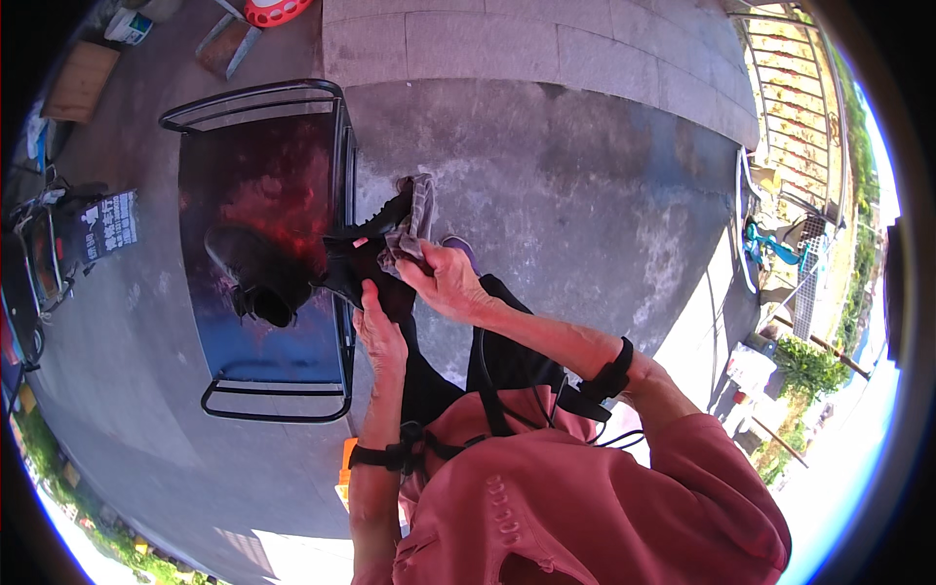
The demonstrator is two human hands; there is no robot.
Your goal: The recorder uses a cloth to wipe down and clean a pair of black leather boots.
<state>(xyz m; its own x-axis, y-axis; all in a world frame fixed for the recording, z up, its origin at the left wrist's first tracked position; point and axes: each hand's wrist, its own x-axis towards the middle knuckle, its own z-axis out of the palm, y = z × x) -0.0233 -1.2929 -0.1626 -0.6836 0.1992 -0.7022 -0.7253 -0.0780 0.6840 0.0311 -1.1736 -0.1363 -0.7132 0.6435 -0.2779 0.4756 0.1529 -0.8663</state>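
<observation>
My left hand [380,325] grips a black lace-up boot [355,267] by its upper, with the thumb on top. A grey checked cloth [418,212] is bunched in my right hand [446,281] and lies against the boot's side and sole. Part of the boot is hidden by the cloth and my fingers. Another black shoe [256,270] rests on the dark, glossy top of a metal-framed table [285,161], left of my hands. Its opening points towards the lower part of the picture.
Black tubular rails [278,417] rise at both ends of the table. An orange plastic item [345,468] is near my left forearm. At the far left stands a parked vehicle [44,263]; a wooden board [80,80] and white bucket [129,27] are at upper left.
</observation>
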